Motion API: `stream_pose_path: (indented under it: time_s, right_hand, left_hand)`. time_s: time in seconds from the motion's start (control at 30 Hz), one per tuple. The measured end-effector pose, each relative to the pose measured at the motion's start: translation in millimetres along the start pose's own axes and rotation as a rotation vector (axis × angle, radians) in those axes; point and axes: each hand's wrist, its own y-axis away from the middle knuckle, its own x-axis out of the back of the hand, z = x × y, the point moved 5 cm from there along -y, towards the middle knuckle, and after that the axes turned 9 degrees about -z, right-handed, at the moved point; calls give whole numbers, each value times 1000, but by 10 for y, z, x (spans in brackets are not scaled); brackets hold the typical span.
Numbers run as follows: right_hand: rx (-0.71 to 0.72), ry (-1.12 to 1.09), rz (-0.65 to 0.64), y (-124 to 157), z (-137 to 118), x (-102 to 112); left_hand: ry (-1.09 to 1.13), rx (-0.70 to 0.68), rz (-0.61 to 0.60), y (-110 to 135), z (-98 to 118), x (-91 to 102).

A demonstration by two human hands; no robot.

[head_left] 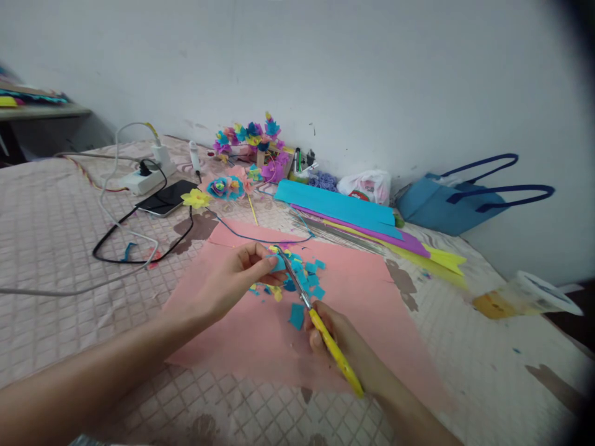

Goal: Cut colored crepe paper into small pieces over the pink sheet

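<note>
Between the thumb and fingers of my left hand point(253, 263) is a small piece of blue paper point(279, 264). My right hand point(332, 331) grips a pair of scissors point(332, 347) with yellow handles. Their metal blades point up and left, with the tips beside the blue piece at my left fingers; whether they touch it I cannot tell. Under both hands lies a sheet of pink paper point(232, 341). Several blue scraps point(312, 280) and a few yellow bits are scattered on it, and a larger blue square point(296, 316) rests near my right fingers.
Rolls of blue paper point(334, 203), purple and yellow paper lie behind the sheet. Paper flowers point(227, 186) stand at the back. To the left are a tablet-like device point(168, 197), a power strip point(146, 178) and cables. A blue bag point(455, 201) and a tilted plastic cup point(520, 300) are at right.
</note>
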Motion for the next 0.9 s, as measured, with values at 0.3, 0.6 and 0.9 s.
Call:
stream_pose_path:
  time_s: [0.3,0.6,0.9]
  right_hand:
    - [0,68,-6,-16,31,1]
    - [-40,-27,5,-14,-12,-17]
    - [-146,-263,42,-37,55,-26]
  left_hand:
    - [-64,34,42,10,74,-45]
    - [-51,5,39,0,34,-20]
    - [-21,-27,21,-2,-1,-3]
